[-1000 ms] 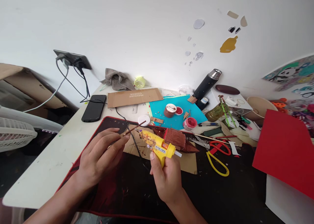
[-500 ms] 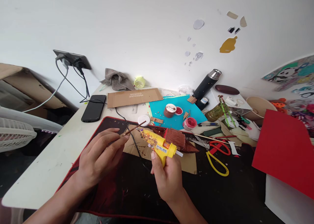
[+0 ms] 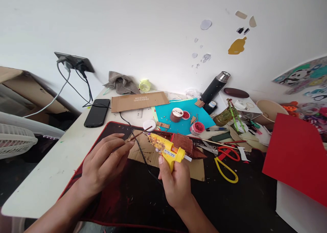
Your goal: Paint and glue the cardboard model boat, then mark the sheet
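My left hand (image 3: 106, 161) pinches a thin brown stick (image 3: 140, 135) by its lower end; the stick slants up to the right. In my right hand (image 3: 175, 178) is a yellow hot glue gun (image 3: 163, 145), smeared with dried brown paint or glue, a glue stick jutting from its back. The gun's nozzle is close to the stick; I cannot tell whether they touch. Behind the gun, partly hidden by it, a reddish-brown cardboard model (image 3: 184, 143) with a pointed end lies on a flat piece of cardboard (image 3: 196, 170).
Scissors (image 3: 226, 170) with red and yellow handles lie right of the model. Paint jars (image 3: 176, 115) stand on blue paper (image 3: 163, 110). A phone (image 3: 97, 113) lies at left. A black cord (image 3: 143, 154) crosses the cardboard. Red card (image 3: 297, 158) stands at right.
The glue gun in my right hand has shifted slightly right, its nozzle backing a little along the stick. My left hand and the stick have hardly moved.
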{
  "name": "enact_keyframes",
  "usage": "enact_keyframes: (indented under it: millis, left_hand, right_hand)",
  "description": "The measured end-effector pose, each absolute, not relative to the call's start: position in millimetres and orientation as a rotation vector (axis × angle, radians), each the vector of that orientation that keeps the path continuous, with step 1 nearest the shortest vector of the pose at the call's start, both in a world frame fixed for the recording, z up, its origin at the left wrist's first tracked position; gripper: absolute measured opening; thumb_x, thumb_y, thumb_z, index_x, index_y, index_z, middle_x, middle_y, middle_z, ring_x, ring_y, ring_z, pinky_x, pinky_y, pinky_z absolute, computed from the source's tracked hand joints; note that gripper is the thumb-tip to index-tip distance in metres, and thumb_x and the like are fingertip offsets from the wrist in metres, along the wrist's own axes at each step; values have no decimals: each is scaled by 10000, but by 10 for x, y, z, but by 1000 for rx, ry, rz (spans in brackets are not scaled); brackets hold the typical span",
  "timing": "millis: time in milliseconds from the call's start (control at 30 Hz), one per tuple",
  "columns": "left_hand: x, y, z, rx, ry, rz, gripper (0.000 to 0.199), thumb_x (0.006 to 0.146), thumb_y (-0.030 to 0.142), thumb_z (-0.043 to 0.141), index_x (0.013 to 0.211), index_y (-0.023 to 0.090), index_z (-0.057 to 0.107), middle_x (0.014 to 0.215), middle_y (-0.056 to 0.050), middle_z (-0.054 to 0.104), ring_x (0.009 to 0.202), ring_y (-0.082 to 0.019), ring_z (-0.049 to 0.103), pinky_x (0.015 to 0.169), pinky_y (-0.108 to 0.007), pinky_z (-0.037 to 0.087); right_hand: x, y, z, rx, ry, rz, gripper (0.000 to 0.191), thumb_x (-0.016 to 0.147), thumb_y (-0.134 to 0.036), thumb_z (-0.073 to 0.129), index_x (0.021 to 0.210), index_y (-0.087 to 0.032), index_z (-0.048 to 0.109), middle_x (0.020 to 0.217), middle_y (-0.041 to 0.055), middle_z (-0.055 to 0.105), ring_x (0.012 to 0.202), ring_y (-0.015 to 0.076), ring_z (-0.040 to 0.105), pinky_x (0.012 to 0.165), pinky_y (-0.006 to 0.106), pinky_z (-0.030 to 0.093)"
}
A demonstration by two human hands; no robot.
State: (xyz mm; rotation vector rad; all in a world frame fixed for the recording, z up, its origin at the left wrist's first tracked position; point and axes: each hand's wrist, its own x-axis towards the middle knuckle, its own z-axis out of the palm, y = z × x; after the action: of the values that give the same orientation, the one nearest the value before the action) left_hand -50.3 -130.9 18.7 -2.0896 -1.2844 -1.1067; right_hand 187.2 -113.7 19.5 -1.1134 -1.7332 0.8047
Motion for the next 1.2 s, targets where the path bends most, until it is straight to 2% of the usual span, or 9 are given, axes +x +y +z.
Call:
enact_keyframes:
  millis: [433,800,1200]
  left_hand:
    - [-513,-1314,158,-2099,-1291,-1099,350,925,-10,806,1211,186,757,1027,-64,738,1062,-250,787,963,-399,696]
    - [-486,-1295,192,-2078,-1316,-1104,345,914,-40,805,1176,176,743,1029,-65,739,1073,-242,792,941,-358,689]
    - [-509,-1315,154,-2088,-1317,-1099,351,929,-20,803,1204,193,752,1042,-64,742,1094,-247,787,962,-374,691]
  right_hand:
    - [1878,-1107,185,-1117,-1748,805,499,1106,-342,570,617,-277,499,491,-11,555,497,173,587,530,310,426]
    - [1884,-1122,161,-1140,-1755,803,426,1091,-342,581,678,-261,517,503,-19,569,474,154,564,511,291,413]
    - [1843,-1157,147,-1109,-1750,871,450,1088,-352,600,656,-274,503,493,-21,554,463,161,565,484,287,418]
